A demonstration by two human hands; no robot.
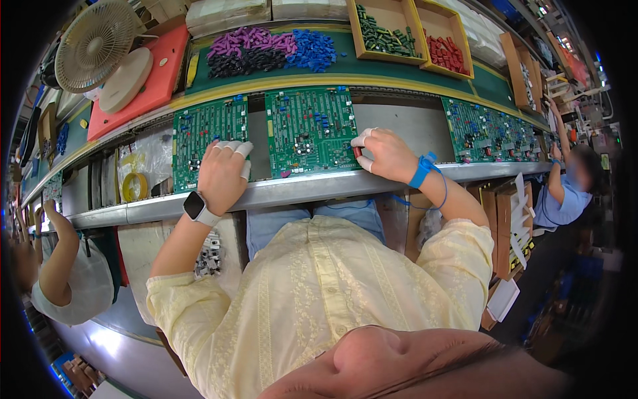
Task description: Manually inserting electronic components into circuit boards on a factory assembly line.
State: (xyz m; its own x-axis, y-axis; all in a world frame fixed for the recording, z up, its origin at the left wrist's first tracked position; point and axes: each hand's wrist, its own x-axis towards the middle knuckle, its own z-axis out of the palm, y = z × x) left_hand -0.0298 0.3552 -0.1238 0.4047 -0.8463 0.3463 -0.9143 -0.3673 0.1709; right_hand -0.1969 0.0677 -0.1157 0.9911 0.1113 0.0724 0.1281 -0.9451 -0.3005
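Note:
My right hand [387, 154], with white finger covers and a blue wrist strap, pinches a small red component [357, 152] between thumb and finger. It is at the right edge of the middle green circuit board [309, 126], which is covered with small parts. My left hand [227, 169], also in finger covers, lies over the lower right part of another green circuit board [193, 133]. Its fingers are bent and close together, with the thumb at that board's right edge. Whatever these fingers hold, if anything, is hidden. A small magenta part [286, 174] sits on the middle board's lower edge.
Beyond the metal rail [292, 186] lie piles of purple [252, 43], black [246, 64] and blue parts [312, 50]. Yellow trays hold green [385, 33] and red parts [444, 54]. A fan [96, 46] stands far left. More boards [492, 133] line the right; people work on both sides.

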